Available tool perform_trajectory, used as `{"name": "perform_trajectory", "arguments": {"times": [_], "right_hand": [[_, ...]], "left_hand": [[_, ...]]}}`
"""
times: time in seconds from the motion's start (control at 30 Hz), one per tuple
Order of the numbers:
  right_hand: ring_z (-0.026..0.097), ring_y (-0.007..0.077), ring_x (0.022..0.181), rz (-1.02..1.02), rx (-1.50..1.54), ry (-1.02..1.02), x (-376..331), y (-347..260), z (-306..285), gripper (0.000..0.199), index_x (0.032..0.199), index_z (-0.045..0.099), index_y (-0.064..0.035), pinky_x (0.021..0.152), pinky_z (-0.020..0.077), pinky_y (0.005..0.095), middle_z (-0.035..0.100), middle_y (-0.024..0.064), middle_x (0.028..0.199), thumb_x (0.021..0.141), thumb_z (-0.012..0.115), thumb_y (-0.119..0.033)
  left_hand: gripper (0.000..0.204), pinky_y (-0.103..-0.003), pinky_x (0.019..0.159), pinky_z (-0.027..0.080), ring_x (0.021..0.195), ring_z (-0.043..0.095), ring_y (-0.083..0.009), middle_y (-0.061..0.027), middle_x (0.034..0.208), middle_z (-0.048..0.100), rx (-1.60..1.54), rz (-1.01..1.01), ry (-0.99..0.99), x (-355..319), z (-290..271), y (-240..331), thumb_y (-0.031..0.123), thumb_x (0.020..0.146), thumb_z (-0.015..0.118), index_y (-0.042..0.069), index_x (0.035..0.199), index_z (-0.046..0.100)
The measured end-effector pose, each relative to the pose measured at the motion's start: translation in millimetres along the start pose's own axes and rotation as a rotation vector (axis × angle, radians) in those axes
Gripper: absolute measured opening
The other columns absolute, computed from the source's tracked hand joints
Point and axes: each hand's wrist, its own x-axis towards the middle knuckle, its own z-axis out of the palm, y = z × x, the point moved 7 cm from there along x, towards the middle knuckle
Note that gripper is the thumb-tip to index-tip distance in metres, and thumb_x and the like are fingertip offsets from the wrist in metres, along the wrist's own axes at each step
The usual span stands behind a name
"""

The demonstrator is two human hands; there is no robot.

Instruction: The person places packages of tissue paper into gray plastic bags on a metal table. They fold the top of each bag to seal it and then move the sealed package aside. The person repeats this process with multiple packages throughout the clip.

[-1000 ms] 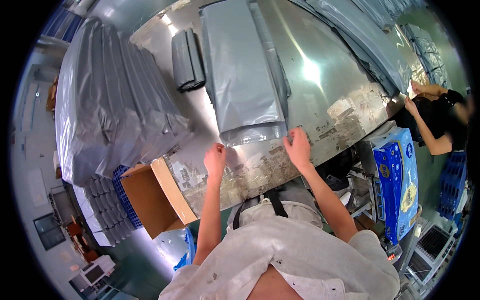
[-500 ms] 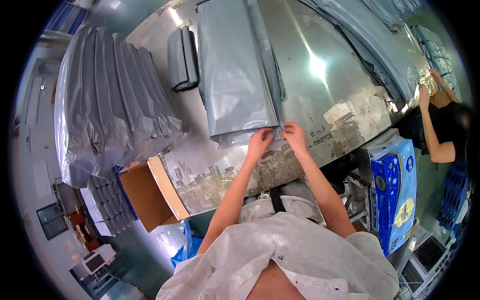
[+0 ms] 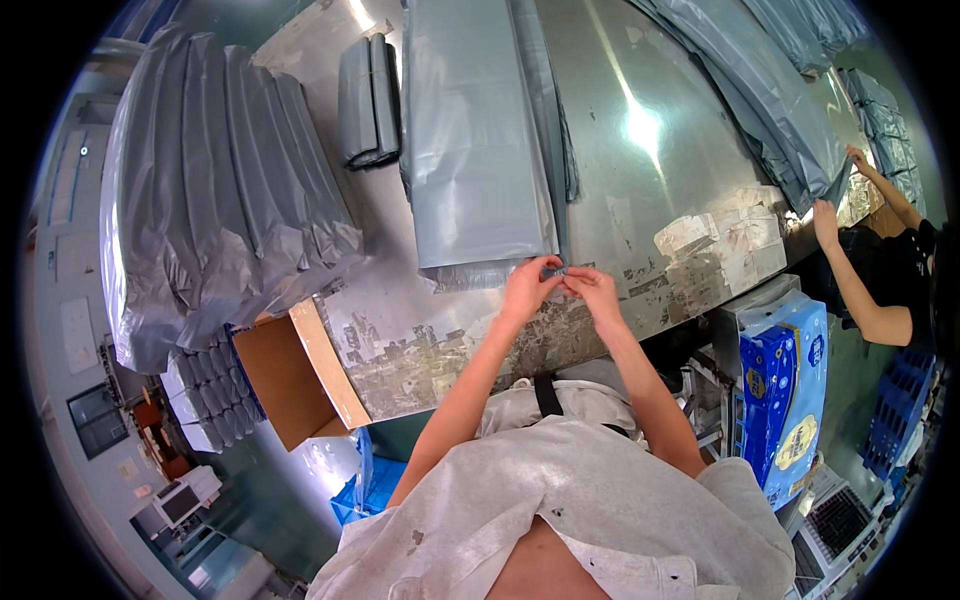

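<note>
A long, flat stack of grey plastic bags (image 3: 475,140) lies on the metal table, its short end toward me. At the near right corner of this stack, my left hand (image 3: 530,290) is closed in a pinch on the edge of a bag. Close beside it, my right hand (image 3: 597,291) pinches the same corner, fingertips almost touching those of the left. Exactly how many layers they grip is hidden by the fingers. Left of the stack lies a rolled grey plastic bundle (image 3: 368,105), tied round with a thin band.
Thick piles of folded grey plastic (image 3: 215,180) rise at the left, above an open cardboard box (image 3: 290,380). The metal table (image 3: 620,190) has worn, peeling patches along its near edge. A blue package (image 3: 785,400) stands at the right. Beyond it, another person (image 3: 885,260) handles grey plastic.
My two hands have drawn closer together at the bag's corner. The whole view has shifted slightly. At the right, the other person's hands have pulled a corner of plastic outward.
</note>
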Motion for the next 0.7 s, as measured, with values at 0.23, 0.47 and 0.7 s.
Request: {"name": "perform_trajectory", "arguments": {"times": [0.23,0.47,0.7], "right_hand": [[0.067,0.0140,0.084,-0.019,-0.048,-0.031,0,-1,1,0.027,0.108,0.065,0.0057,0.075,0.0513,0.0258,0.071,0.0103,0.095,0.088,0.069,-0.011],[0.066,0.0116,0.081,-0.013,-0.098,0.007,-5,0,-1,0.024,0.105,0.067,0.0039,0.072,0.0500,0.0245,0.071,0.0083,0.092,0.090,0.068,-0.014],[0.061,0.0097,0.070,-0.140,-0.368,0.191,11,-2,6,0.025,0.097,0.068,0.0022,0.063,0.0460,0.0250,0.069,0.0042,0.080,0.086,0.072,-0.021]], "left_hand": [[0.022,-0.034,0.062,0.049,0.064,0.061,-0.0195,-0.0084,0.088,0.068,-0.039,0.002,-0.054,7,1,-6,0.015,0.078,0.073,0.007,0.098,0.066],[0.017,-0.035,0.062,0.049,0.069,0.063,-0.0220,-0.0090,0.085,0.065,0.011,0.028,-0.051,0,-1,-4,0.015,0.080,0.073,0.007,0.093,0.065],[0.014,-0.043,0.068,0.049,0.080,0.061,-0.0334,-0.0084,0.094,0.059,0.091,0.144,0.038,-21,0,-10,0.013,0.082,0.070,0.009,0.092,0.061]]}}
